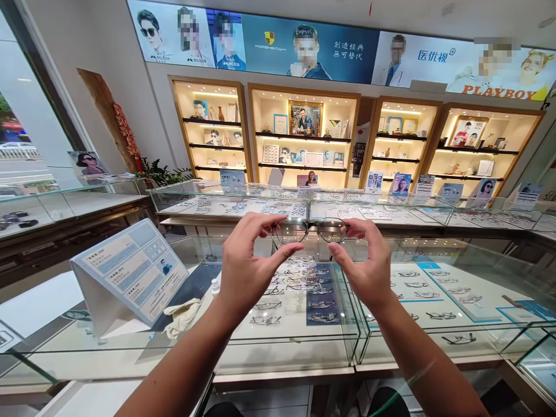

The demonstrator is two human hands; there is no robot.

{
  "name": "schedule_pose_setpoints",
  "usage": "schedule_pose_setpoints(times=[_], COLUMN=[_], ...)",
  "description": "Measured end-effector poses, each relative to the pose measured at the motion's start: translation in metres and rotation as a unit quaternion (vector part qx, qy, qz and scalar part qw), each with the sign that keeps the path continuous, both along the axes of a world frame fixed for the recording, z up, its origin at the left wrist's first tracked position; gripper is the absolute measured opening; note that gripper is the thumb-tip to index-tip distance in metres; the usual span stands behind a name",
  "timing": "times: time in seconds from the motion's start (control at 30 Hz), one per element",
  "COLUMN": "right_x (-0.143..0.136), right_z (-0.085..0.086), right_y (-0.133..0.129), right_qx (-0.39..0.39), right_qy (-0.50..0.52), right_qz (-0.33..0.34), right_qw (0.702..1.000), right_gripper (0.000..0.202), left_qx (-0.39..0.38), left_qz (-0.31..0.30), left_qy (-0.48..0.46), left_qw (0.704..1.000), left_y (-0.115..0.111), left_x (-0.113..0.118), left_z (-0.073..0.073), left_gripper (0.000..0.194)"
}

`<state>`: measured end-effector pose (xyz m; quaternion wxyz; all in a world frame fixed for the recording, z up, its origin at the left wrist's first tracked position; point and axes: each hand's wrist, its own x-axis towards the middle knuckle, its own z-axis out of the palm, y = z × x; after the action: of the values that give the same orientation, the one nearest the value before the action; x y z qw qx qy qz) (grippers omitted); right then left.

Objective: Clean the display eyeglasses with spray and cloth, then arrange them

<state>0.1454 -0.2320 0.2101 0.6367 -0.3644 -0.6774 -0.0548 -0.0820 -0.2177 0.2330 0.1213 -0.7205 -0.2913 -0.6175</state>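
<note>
A pair of round, thin-rimmed eyeglasses (311, 225) is held up in the air in front of me, above a glass display case (299, 341). My left hand (252, 255) pinches the left end of the frame between thumb and fingers. At the other end, my right hand (365, 260) grips the frame the same way. Small lettering shows on the right lens. Below my hands, rows of eyeglasses (264, 319) lie inside the case under the glass top.
A folded sign (134, 278) stands on the counter to the left, with a crumpled cloth (185, 317) and a small white bottle (215, 287) beside it. More display cases (234, 205) run across behind. Lit shelves (304, 139) line the back wall.
</note>
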Motion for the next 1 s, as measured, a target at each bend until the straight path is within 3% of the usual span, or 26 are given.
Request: schedule_pose_setpoints(times=[0.47, 0.63, 0.83, 1.0], right_x=[0.006, 0.004, -0.004, -0.006], right_z=[-0.009, -0.008, -0.004, -0.004], right_y=[0.01, 0.011, 0.01, 0.009], right_qx=[-0.042, -0.014, 0.026, 0.049], right_qy=[0.02, 0.028, -0.011, -0.014], right_qz=[0.03, 0.022, -0.039, -0.044], right_qw=[0.998, 0.999, 0.999, 0.998], right_gripper=[0.035, 0.034, 0.031, 0.03], left_qx=[0.004, -0.001, -0.089, -0.121], left_qz=[-0.003, -0.021, -0.092, -0.094], left_qy=[-0.019, -0.027, -0.109, -0.172], left_qw=[1.0, 0.999, 0.986, 0.973], left_y=[-0.003, 0.005, 0.03, 0.036], left_x=[0.011, 0.008, 0.006, 0.013], left_z=[-0.002, -0.003, -0.021, -0.035], left_gripper=[0.047, 0.045, 0.048, 0.049])
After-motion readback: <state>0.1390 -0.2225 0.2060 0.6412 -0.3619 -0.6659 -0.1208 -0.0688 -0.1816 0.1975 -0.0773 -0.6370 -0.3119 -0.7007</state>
